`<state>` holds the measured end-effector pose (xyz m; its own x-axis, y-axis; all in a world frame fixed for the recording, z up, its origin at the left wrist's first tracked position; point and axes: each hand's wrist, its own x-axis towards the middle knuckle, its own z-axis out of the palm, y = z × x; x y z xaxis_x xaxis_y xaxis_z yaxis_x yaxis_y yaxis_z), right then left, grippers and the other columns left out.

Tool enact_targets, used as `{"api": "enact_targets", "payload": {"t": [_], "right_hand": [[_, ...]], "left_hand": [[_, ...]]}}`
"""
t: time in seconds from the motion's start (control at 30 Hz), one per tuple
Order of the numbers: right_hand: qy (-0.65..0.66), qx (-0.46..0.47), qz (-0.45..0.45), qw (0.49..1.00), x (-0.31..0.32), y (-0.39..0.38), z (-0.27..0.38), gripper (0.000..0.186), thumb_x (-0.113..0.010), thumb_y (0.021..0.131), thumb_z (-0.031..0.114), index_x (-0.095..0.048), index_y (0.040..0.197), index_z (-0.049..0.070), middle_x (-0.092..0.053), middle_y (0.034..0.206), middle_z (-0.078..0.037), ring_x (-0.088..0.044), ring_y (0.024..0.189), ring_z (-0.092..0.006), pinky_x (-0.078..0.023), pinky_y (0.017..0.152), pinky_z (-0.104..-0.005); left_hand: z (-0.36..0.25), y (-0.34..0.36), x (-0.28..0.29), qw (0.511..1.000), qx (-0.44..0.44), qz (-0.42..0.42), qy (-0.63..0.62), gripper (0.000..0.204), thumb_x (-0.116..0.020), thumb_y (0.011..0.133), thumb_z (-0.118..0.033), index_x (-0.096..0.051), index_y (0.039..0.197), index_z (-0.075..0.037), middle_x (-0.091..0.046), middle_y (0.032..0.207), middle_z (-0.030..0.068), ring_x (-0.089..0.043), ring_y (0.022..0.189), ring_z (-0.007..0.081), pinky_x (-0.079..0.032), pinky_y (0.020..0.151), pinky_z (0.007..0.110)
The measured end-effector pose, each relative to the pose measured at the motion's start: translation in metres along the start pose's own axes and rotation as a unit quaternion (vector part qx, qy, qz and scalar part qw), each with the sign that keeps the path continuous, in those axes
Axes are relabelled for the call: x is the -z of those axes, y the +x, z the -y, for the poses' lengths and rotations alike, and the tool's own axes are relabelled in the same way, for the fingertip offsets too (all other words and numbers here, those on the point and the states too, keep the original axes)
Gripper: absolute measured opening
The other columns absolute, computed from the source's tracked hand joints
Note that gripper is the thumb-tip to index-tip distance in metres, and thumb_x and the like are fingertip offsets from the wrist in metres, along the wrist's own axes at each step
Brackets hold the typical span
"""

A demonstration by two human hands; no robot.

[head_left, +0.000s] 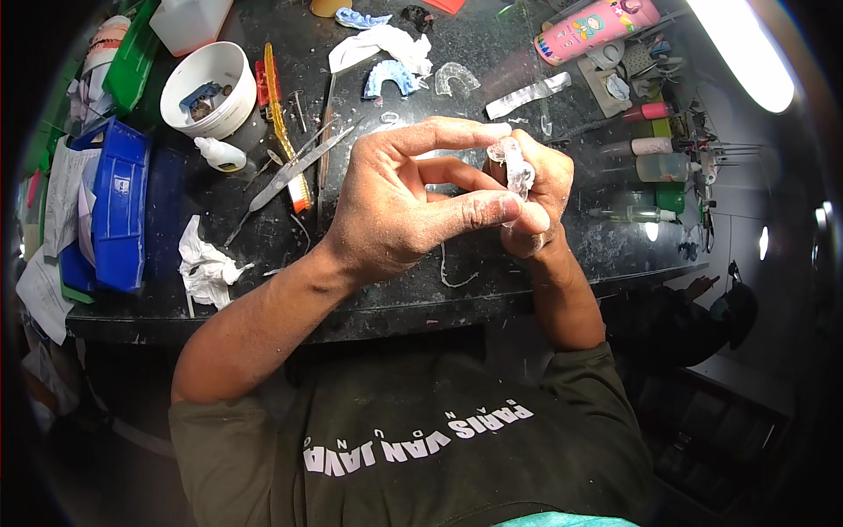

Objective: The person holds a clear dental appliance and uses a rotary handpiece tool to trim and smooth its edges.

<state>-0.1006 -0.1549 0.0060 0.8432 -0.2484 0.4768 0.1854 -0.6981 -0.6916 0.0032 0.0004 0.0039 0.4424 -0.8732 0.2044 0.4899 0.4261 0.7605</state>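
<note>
A clear plastic dental tray point(515, 167), curved like an aligner, is held up over the front of the workbench between both hands. My left hand point(408, 193) reaches across with its index fingertip and thumb at the tray's edges. My right hand point(551, 180) is closed around the tray's far side, its fingers partly hidden behind the tray. Pale dust coats both hands. Beyond them on the bench lie a blue dental arch model point(392, 78) and a second clear dental tray point(456, 79).
At left stand a white tub point(230, 110) with scraps, a small white bottle point(219, 155) and a blue bin point(123, 211). A metal spatula point(290, 180) and crumpled tissue point(209, 263) lie nearer. Far right are a pink bottle point(597, 31), small bottles and a bright lamp point(746, 48).
</note>
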Motion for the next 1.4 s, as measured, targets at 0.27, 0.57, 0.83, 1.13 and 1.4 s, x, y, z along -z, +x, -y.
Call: {"api": "enact_targets", "payload": {"t": [0.27,0.57,0.83,1.13,1.4], "right_hand": [[0.029,-0.005,0.0,1.0,0.002,-0.003,-0.004,0.057,-0.066,0.075,0.056,-0.049,0.067,0.002,-0.041,0.055,-0.007,-0.044,0.046,-0.0171,-0.036,0.044,-0.0305],[0.014,-0.027,-0.029,0.999,-0.003,0.0,0.006,0.084,-0.045,0.075,0.085,-0.046,0.067,0.002,-0.041,0.06,0.001,-0.038,0.053,-0.0065,-0.029,0.046,-0.0246],[0.021,-0.015,-0.021,0.999,0.0,0.0,0.001,0.082,-0.05,0.074,0.084,-0.048,0.068,0.002,-0.042,0.058,-0.002,-0.042,0.05,-0.0113,-0.033,0.045,-0.0272],[0.005,0.011,-0.007,1.0,0.0,0.003,0.002,0.08,-0.054,0.075,0.081,-0.051,0.068,0.001,-0.042,0.056,-0.006,-0.045,0.047,-0.0167,-0.036,0.044,-0.0302],[0.009,0.019,-0.013,1.0,0.0,0.002,0.0,0.079,-0.055,0.075,0.081,-0.049,0.066,0.002,-0.039,0.055,-0.005,-0.043,0.046,-0.0163,-0.035,0.044,-0.0303]], "left_hand": [[0.0,0.0,0.0,1.0,0.005,-0.001,0.0,0.048,-0.075,0.078,0.003,-0.058,0.122,0.005,-0.061,0.114,0.0139,-0.066,0.089,0.0156,-0.058,0.076,0.027],[0.003,-0.001,0.0,0.998,0.036,-0.008,-0.051,0.053,-0.07,0.083,0.002,-0.049,0.132,0.004,-0.059,0.119,0.0157,-0.066,0.097,0.0183,-0.06,0.079,0.03],[0.001,-0.001,0.0,0.99,0.073,-0.002,-0.119,0.054,-0.069,0.084,0.002,-0.047,0.133,0.003,-0.058,0.116,0.0141,-0.064,0.101,0.0199,-0.059,0.085,0.032],[0.001,-0.002,0.001,0.988,0.081,-0.009,-0.132,0.052,-0.068,0.083,0.003,-0.049,0.131,0.003,-0.059,0.114,0.0141,-0.064,0.101,0.02,-0.058,0.086,0.033],[-0.001,-0.002,0.001,0.988,0.09,-0.003,-0.124,0.05,-0.069,0.084,0.001,-0.051,0.13,0.003,-0.06,0.112,0.014,-0.065,0.098,0.0186,-0.059,0.084,0.032]]}}
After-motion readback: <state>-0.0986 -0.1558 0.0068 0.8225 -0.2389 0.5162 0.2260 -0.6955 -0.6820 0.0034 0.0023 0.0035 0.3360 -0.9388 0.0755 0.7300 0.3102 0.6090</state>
